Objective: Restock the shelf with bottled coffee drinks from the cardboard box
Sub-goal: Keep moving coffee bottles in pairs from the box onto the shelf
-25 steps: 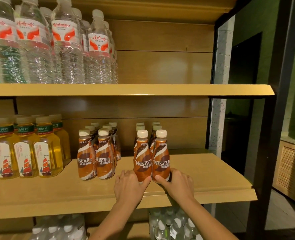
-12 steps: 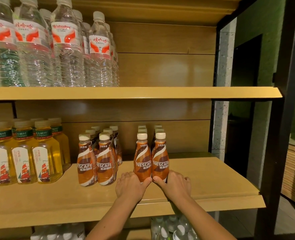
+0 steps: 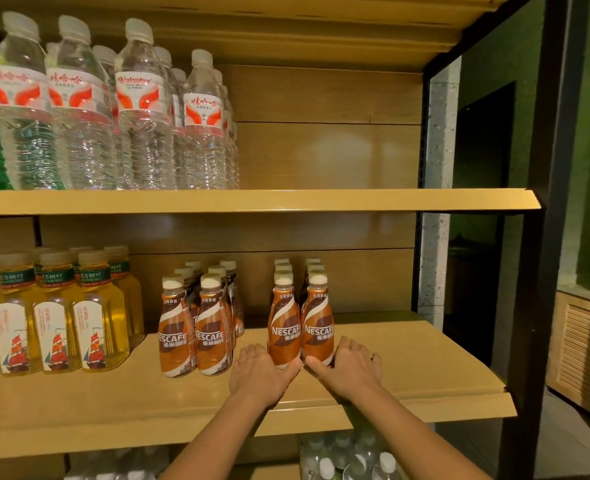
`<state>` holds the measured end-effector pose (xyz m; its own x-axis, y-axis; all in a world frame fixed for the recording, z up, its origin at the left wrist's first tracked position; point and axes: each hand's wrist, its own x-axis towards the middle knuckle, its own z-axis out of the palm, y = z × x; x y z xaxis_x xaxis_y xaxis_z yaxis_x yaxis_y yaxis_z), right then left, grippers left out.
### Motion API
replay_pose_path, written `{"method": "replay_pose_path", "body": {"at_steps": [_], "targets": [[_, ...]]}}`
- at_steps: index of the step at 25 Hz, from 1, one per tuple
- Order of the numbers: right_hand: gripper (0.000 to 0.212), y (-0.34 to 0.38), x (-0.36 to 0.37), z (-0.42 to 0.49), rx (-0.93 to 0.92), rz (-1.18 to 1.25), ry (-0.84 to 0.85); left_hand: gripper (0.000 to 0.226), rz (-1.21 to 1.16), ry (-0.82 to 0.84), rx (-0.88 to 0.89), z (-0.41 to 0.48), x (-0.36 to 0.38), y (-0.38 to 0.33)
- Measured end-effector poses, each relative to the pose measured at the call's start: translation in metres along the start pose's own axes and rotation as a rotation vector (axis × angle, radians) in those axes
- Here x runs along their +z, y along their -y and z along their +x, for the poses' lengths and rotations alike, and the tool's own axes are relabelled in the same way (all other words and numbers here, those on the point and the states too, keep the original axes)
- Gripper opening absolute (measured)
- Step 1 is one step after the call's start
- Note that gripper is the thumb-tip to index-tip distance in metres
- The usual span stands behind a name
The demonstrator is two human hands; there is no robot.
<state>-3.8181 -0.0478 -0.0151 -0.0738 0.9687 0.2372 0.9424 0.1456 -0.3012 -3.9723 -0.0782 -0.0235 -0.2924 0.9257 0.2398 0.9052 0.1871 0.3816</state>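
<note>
At lower left, yellow tea bottles (image 3: 58, 327) stand near a cluster of coffee bottles (image 3: 196, 336), with a narrow gap before the next rows. At centre, the left hand (image 3: 262, 372) grasps the base of the left front bottle (image 3: 284, 323), and the right hand (image 3: 350, 368) grasps the base of the right front bottle (image 3: 317, 323). Both bottles touch and stand upright, long axis vertical, caps up, labels facing the camera, set back from the front edge of the shelf (image 3: 407, 358). Bare board runs right to the black post (image 3: 535, 306).

NESCAFE, coffee bottles (image 3: 317, 327); Wahaha, water bottle (image 3: 141, 116)
</note>
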Motion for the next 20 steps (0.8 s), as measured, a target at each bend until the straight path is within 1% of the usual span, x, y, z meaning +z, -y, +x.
{"method": "replay_pose_path", "body": {"at_steps": [2, 5, 7, 9, 11, 13, 16, 20], "targets": [[0.088, -0.008, -0.021, -0.017, -0.030, -0.030, -0.038, 0.081, 0.023, -0.091, 0.090, -0.024, -0.016, -0.002], [0.079, -0.031, -0.060, -0.047, -0.085, -0.093, -0.074, 0.079, 0.026, -0.191, 0.313, -0.062, -0.048, -0.021], [0.076, -0.051, -0.090, -0.075, -0.087, -0.125, -0.061, 0.076, -0.009, -0.170, 0.493, -0.083, -0.071, -0.047], [0.078, -0.078, -0.119, -0.109, -0.068, -0.181, -0.071, 0.078, 0.015, -0.114, 0.680, -0.103, -0.080, -0.079], [0.079, -0.105, -0.145, -0.149, 0.001, -0.260, -0.086, 0.079, 0.073, -0.037, 0.855, -0.121, -0.078, -0.114], [0.081, -0.139, -0.167, -0.193, 0.123, -0.325, -0.099, 0.079, 0.063, 0.066, 0.991, -0.145, -0.065, -0.154], [0.084, -0.193, -0.195, -0.262, 0.301, -0.403, -0.079, 0.081, 0.028, 0.162, 1.117, -0.191, -0.039, -0.215], [0.086, -0.277, -0.236, -0.374, 0.581, -0.454, -0.061, 0.076, -0.057, 0.297, 1.324, -0.285, -0.009, -0.307]]}}
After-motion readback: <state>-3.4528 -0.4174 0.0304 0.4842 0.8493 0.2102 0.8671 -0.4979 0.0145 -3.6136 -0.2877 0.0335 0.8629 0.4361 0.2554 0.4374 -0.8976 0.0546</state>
